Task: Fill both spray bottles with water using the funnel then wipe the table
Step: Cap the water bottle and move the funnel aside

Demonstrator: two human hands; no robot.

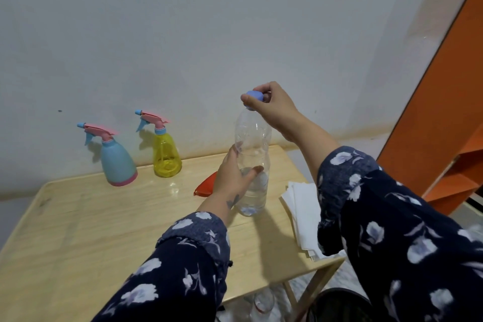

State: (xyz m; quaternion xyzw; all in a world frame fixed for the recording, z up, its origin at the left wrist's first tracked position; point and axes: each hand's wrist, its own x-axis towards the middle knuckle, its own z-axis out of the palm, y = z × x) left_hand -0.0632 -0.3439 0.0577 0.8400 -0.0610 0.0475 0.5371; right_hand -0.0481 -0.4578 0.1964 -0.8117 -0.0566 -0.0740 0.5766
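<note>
Grips [236, 174] [271, 106] midtable on water bottle [252, 165]

red funnel [206, 183] half behind left hand [232, 175], tissues [300, 206] under sleeve [339, 191]

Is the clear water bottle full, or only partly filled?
Partly filled. The clear water bottle stands upright on the table; its upper half looks empty, and water seems to show only in its lower part.

A pale wall [209, 21] is standing behind the worktop, an orange shelving unit [449, 117] is leaning into view at right, and a clear bottle [262, 303] is lying below.
</note>
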